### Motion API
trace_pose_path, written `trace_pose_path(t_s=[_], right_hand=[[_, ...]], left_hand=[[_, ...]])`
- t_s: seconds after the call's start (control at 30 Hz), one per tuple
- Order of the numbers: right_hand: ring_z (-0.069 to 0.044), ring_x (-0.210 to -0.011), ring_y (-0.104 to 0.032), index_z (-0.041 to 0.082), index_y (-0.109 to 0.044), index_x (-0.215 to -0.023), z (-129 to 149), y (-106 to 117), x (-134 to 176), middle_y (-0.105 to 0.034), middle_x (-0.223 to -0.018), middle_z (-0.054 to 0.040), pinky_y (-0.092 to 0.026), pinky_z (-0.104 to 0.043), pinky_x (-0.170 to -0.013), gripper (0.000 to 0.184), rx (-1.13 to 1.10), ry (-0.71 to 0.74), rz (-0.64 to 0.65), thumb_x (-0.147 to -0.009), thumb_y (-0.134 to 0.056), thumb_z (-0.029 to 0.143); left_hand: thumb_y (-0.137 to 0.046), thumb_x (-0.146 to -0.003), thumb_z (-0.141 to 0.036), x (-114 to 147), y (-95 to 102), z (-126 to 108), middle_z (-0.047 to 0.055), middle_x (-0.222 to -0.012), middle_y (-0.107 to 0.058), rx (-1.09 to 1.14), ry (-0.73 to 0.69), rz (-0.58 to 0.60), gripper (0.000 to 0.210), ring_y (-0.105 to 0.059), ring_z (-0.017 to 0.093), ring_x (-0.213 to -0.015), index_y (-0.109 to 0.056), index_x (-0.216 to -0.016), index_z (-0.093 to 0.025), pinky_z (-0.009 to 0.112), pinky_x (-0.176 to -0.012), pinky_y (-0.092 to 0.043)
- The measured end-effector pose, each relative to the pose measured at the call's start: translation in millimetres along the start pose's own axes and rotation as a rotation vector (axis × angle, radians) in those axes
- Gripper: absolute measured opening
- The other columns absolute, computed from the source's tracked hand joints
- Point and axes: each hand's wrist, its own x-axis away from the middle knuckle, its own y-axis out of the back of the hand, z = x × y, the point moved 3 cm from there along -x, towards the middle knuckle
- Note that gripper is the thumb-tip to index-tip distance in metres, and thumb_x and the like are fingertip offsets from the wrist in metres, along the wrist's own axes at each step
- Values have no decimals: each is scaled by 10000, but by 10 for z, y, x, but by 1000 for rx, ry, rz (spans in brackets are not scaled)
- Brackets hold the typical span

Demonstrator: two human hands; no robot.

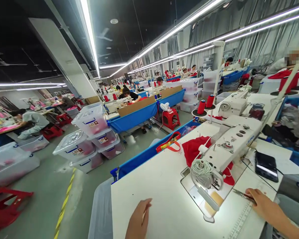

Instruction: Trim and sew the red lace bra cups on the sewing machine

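Note:
My right hand (260, 202) is closed around a pair of thread snips (243, 195), whose pointed blades aim left toward the sewing machine (235, 141). My left hand (139, 217) hovers at the near edge of the white table (144, 186), thumb and fingers slightly apart, with no object visible in it. Red fabric (195, 149) lies behind the machine head, and a smaller part of it shows right of the needle area. A coil of pale cord (201, 169) hangs on the machine's end. A clear ruler (240, 219) lies beside my right hand.
A black phone (266, 166) rests right of the machine. Red thread spools (201, 107) stand behind it, and a red strap (173, 146) lies at the table's far edge. Stacked plastic bins (89, 122), a red stool (171, 119) and several people at other machines are beyond.

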Motion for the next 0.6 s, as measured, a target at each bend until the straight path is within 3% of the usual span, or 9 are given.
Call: trace_pose_path(t_s=[0.17, 0.3, 0.37, 0.47, 0.6], right_hand=[[-272, -655, -649, 185, -641, -720, -57, 97, 25, -643, -700, -99, -474, -323, -468, 183, -24, 7, 11, -686, -470, 132], [-307, -780, -657, 180, -636, -784, 48, 147, 60, -676, -881, -157, -544, -435, -648, 232, -81, 99, -150, -760, -412, 234], [-278, -815, -669, 187, -627, -842, 140, 139, 12, -684, -952, -152, -563, -418, -699, 242, -124, 169, -246, -774, -401, 242], [-227, -826, -679, 211, -589, -864, 271, 89, -150, -680, -988, -132, -579, -336, -689, 208, -179, 274, -369, -823, -385, 219], [-234, -866, -676, 222, -551, -865, 348, -46, -389, -645, -1103, -144, -580, -312, -655, 122, -211, 337, -455, -868, -431, 243]], left_hand=[[-271, -923, -237, -849, -312, -618, 109, -1229, -567, -135, -141, 215, 411, -574, 202, -1144, -539, -1234, -233, 390, -1003, -475], [-363, -886, -200, -1497, -686, -1053, 116, -1375, -452, -199, -180, 311, 477, -470, 196, -1272, -440, -1357, -216, 366, -1089, -393], [-481, -854, -267, -1830, -944, -1255, 158, -1476, -341, -248, -178, 371, 597, -366, 241, -1369, -359, -1428, -160, 379, -1137, -331], [-647, -755, -399, -2296, -1425, -1533, 225, -1586, -82, -336, -171, 503, 949, -95, 371, -1468, -159, -1513, -101, 506, -1177, -202], [-677, -716, -255, -2752, -2128, -1800, 204, -1590, 132, -463, -230, 681, 1059, 129, 408, -1442, -13, -1536, -170, 651, -1137, -37]])
